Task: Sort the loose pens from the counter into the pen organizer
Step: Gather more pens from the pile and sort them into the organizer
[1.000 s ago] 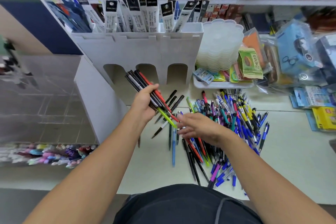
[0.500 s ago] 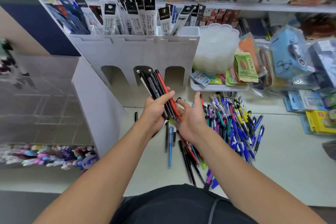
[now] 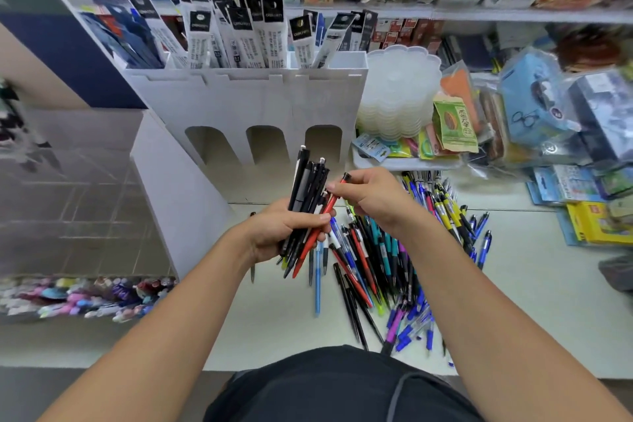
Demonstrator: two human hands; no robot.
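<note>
A pale counter (image 3: 513,301) is stretching across the lower half, meeting a grey tiled floor (image 3: 68,209) at nine o'clock. White shelves (image 3: 513,15) are running along twelve o'clock, crowded with boxed stock. A dark blue wall panel (image 3: 61,58) is showing at ten o'clock. Even, soft light is falling throughout.

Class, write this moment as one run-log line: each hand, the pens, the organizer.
left hand: grips pen bundle | right hand: pinches red pen at bundle | loose pens: on counter | organizer: arched slots empty
</note>
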